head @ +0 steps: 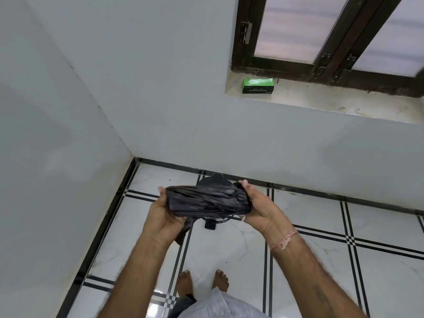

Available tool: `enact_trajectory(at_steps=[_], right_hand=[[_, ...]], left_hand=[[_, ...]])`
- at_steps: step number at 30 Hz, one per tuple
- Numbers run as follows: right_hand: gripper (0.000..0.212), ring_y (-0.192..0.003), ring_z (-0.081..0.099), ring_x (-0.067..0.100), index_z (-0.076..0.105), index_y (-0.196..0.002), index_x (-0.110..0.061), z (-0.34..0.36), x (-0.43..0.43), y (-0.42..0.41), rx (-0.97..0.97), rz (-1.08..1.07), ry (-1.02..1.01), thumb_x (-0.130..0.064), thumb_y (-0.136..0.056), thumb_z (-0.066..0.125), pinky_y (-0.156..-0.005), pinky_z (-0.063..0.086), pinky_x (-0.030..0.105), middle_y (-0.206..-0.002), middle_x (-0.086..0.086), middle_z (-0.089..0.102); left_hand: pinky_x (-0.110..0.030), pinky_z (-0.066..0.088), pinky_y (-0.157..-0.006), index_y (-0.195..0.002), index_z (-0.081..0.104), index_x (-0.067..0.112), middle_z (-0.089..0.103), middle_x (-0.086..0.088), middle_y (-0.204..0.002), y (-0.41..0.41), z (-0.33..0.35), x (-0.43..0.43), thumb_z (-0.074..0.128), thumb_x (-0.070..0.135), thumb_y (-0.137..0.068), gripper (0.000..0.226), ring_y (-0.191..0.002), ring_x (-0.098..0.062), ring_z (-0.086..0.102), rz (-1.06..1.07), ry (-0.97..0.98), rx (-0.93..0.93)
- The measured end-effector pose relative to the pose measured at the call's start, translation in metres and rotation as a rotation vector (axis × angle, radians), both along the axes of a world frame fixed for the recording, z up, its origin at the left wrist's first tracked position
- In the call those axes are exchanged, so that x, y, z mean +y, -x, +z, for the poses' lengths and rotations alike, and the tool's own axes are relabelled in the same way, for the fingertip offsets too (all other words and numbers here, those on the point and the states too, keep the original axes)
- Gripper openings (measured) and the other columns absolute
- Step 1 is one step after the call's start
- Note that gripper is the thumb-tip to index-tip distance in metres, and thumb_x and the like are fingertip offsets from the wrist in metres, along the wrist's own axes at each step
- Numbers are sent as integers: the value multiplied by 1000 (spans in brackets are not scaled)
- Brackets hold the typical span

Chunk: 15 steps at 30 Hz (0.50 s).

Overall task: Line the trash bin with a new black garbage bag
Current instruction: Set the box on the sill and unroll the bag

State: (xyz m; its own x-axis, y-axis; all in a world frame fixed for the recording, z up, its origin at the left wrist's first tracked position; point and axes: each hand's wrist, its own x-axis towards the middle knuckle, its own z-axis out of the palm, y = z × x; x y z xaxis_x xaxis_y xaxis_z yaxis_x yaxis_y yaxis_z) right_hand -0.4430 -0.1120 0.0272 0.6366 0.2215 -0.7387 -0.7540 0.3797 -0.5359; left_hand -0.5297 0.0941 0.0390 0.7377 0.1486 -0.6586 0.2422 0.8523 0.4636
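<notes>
A crumpled black garbage bag [206, 199] is stretched between both hands at waist height. My left hand [161, 215] grips its left end, with a tail of plastic hanging below the palm. My right hand [258, 206] pinches the right end with thumb on top. Directly beneath the bag stands a round black trash bin [215, 180] on the floor by the wall; the bag hides most of it, and only its back rim and the foot pedal [210, 226] show.
A green box [258, 85] lies on the window sill at upper right. White walls meet in a corner at left. White floor tiles [229, 249] with black lines spread below, with my bare feet [203, 283] behind the bin.
</notes>
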Motion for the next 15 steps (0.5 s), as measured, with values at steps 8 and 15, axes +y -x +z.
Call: enact_trajectory(at_steps=[8, 15], right_hand=[[48, -111, 72, 33, 72, -128, -15, -11, -35, 5, -175, 391, 34, -46, -92, 69, -90, 62, 47, -130, 18, 73], [34, -104, 75, 31, 71, -129, -22, 6, -29, 4, -250, 428, -235, -19, -98, 59, -92, 60, 50, -113, 16, 77]], left_hand=[[-53, 65, -69, -99, 73, 4, 79, -19, -98, 6, -7, 44, 60, 46, -97, 44, -86, -34, 79, 142, -4, 71], [-44, 56, -93, -105, 66, 9, 74, -19, -93, 6, -23, 49, 46, 34, -109, 32, -90, -30, 69, 154, 24, 259]])
